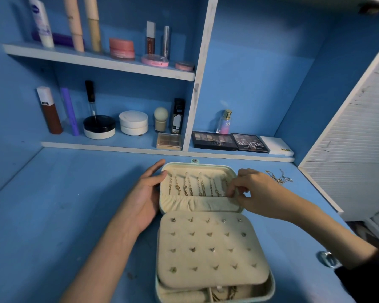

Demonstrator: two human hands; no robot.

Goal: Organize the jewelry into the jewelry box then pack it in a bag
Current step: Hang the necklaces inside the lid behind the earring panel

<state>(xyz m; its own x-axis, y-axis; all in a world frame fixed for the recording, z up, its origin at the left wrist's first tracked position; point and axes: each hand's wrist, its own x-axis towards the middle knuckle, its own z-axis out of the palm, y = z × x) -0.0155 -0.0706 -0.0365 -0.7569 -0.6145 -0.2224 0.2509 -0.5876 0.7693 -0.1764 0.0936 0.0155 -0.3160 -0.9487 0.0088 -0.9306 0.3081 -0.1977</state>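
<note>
The open cream velvet-lined jewelry box [206, 226] sits at six o'clock on the blue desk [53, 204], the flat, ungripping left hand [146, 193] bracing its lid so the right hand [249, 191] can pinch a thin gold chain [224, 186] into the elastic pocket [197, 203].

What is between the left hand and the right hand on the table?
Head view: the jewelry box's open lid, chains hanging inside, lies between left hand and right hand.
</note>
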